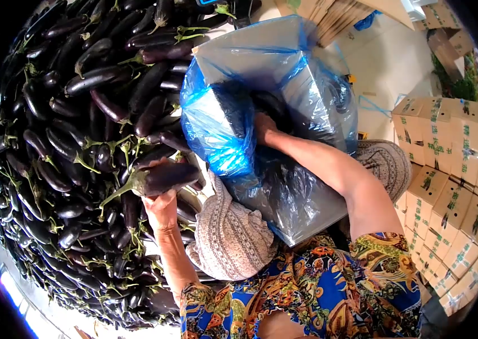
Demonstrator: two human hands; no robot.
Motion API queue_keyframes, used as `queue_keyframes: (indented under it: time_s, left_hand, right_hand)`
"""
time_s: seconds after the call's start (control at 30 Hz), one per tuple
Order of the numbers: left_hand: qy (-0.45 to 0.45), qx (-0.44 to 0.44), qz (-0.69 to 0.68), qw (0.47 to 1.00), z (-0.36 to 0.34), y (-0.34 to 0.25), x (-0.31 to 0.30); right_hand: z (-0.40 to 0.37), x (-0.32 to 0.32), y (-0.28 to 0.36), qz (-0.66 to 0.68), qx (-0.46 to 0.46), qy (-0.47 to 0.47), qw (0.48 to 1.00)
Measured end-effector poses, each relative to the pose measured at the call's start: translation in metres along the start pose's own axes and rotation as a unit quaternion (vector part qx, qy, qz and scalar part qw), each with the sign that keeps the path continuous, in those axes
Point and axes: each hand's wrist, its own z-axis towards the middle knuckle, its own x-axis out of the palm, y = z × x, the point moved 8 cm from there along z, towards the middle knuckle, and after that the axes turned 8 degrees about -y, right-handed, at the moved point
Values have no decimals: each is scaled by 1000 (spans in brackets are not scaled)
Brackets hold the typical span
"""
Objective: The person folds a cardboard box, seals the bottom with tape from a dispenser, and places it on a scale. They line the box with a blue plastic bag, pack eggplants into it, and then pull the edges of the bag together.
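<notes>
My left hand [161, 210] grips a dark purple eggplant [172, 178] by its underside, over the heap at the left. Its green stem points left and down. A cardboard box lined with a clear blue plastic bag [216, 133] stands in front of me. My right hand [264, 127] reaches down into this bag, close to a dark eggplant [271, 104] inside. The fingers of that hand are mostly hidden in shadow, so whether they hold the eggplant does not show. Folds of the bag hang over the box's near side.
A large heap of eggplants [69, 144] fills the left side. Stacked printed cardboard cartons [439, 133] stand at the right. Flat cardboard sheets [329, 20] lie at the top. Patterned cloth [233, 237] covers my knees beside the box.
</notes>
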Motion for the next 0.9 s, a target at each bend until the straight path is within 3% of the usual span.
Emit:
queue_keyframes:
  time_s: [0.03,0.13,0.2,0.27,0.33,0.43,0.47,0.53,0.57,0.6,0.63,0.7,0.73,0.8,0.83,0.87,0.9]
  left_hand:
    - [3,25,17,1000,1,-3,6]
    - [6,86,133,987,2,-17,23]
    - [-7,87,208,974,0,-19,26]
    - [29,133,211,968,-2,-21,30]
    - [63,185,228,954,-6,-26,40]
    - [57,177,186,965,-6,-41,51]
    - [96,258,206,939,-5,-49,61]
    - [146,280,178,932,-3,-67,89]
    - [178,301,170,921,1,-68,100]
    - [209,322,160,909,4,-70,111]
    - [248,320,175,898,5,-75,133]
    - [327,344,219,852,2,-77,175]
    - [367,371,243,817,-1,-73,194]
    - [426,391,291,762,-13,-67,240]
    - [430,378,294,765,-12,-54,251]
    - [434,366,297,768,-11,-42,254]
    - [406,333,272,806,-3,-39,247]
  right_hand:
    - [-7,-8,10,-10,-28,6,1000]
    - [-16,-61,-2,17,63,-94,993]
    - [-22,-91,8,-178,-38,-191,965]
    - [-9,-96,-9,-109,-1,-171,979]
    - [-2,-92,-15,-171,-34,-158,972]
    - [-5,-90,-23,-169,-20,-146,975]
    - [-5,-90,-21,-228,-26,-100,968]
    - [-10,-95,-12,-340,-39,-8,940]
    - [-18,-116,-1,-304,-22,-64,950]
    - [-10,-126,-4,-220,-10,-40,975]
    - [-20,-131,-5,60,103,72,990]
    - [-60,-155,33,421,89,133,893]
    - [-80,-159,51,568,84,204,793]
    - [-116,-198,83,522,-158,44,837]
    - [-132,-215,96,480,-288,-33,828]
    - [-123,-198,82,595,-159,83,784]
    - [-119,-182,64,695,-2,158,702]
